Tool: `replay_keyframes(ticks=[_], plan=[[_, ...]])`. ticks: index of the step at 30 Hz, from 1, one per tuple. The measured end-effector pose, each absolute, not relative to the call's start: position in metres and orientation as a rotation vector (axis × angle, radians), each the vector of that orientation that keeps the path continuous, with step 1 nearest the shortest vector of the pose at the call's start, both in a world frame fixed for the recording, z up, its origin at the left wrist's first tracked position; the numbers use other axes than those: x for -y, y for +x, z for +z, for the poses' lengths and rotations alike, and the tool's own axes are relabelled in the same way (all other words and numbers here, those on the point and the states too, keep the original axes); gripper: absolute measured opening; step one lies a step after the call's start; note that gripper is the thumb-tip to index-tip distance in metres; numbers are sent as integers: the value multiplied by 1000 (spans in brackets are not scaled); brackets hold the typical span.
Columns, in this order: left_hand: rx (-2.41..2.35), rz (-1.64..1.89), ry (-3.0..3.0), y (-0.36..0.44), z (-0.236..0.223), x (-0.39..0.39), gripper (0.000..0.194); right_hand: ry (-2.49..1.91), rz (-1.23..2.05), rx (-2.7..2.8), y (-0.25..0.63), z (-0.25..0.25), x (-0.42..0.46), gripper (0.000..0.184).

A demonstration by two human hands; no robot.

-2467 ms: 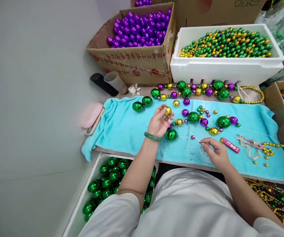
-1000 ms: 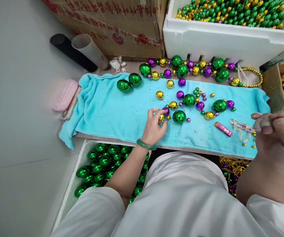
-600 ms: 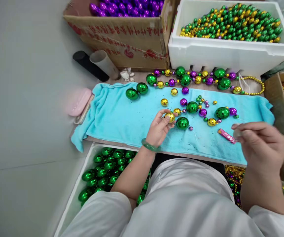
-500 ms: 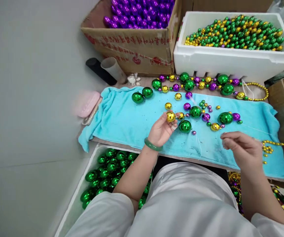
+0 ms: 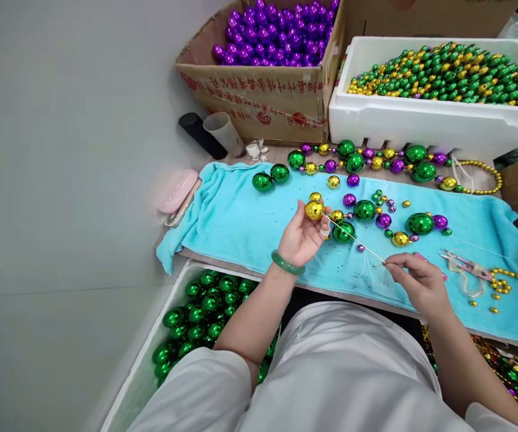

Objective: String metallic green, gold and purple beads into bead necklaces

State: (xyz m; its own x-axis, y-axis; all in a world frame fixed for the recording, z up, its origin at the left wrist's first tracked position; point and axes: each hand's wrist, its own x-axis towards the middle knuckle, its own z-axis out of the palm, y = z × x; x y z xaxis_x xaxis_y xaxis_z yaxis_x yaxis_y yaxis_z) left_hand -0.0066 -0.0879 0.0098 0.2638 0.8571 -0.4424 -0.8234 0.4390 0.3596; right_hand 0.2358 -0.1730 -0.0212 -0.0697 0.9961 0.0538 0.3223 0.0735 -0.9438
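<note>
My left hand (image 5: pixel 303 231), with a green bangle (image 5: pixel 288 262) at its wrist, is closed around a shiny gold bead (image 5: pixel 314 210). A straight, thin pale strand (image 5: pixel 353 237) runs from that bead to my right hand (image 5: pixel 414 279), whose thumb and forefinger pinch its end. Whether the strand is taut thread or a needle, I cannot tell. Just beyond my left fingers lie a big green bead (image 5: pixel 343 232) and a string of mixed beads with a purple bead (image 5: pixel 384 221) in it. Scissors (image 5: pixel 466 264) lie to the right of my right hand.
A blue towel (image 5: pixel 241 228) covers the tabletop. Behind it stand a carton (image 5: pixel 259 102) of purple beads and a white foam box (image 5: pixel 421 123) of small mixed beads. A finished-looking bead strand (image 5: pixel 354 163) lies along the back. Lower left, a white bin (image 5: pixel 142 354) holds green beads.
My right hand has moved left and down, and the pale strand now stretches between it and the gold bead. The scissors have come into sight. The whole view has shifted slightly.
</note>
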Motion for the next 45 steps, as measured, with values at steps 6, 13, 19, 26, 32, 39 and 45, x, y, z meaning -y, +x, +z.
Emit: replay_keyframes(ticks=[6, 13, 19, 26, 32, 39, 45], plan=[[-690, 1166, 188, -7, 5, 89, 38, -1401, 1023, 1556, 236, -22, 171, 11], [-830, 1258, 634, 7, 3, 98, 39, -1432, 1025, 1544, 231, -17, 165, 14], [-821, 1213, 558, 14, 9, 95, 37, -1431, 1084, 1539, 233, -22, 159, 16], [-716, 1168, 602, 16, 2, 97, 38, -1410, 1199, 1437, 227, -26, 161, 18], [-858, 1010, 935, 26, -9, 110, 25, -1319, 1317, 1201, 217, -33, 157, 22], [-882, 945, 1344, 36, -3, 109, 16, -1157, 1495, 1174, 221, -34, 156, 40], [-879, 974, 1373, 44, 4, 106, 19, -1216, 1401, 1368, 232, -31, 151, 30]])
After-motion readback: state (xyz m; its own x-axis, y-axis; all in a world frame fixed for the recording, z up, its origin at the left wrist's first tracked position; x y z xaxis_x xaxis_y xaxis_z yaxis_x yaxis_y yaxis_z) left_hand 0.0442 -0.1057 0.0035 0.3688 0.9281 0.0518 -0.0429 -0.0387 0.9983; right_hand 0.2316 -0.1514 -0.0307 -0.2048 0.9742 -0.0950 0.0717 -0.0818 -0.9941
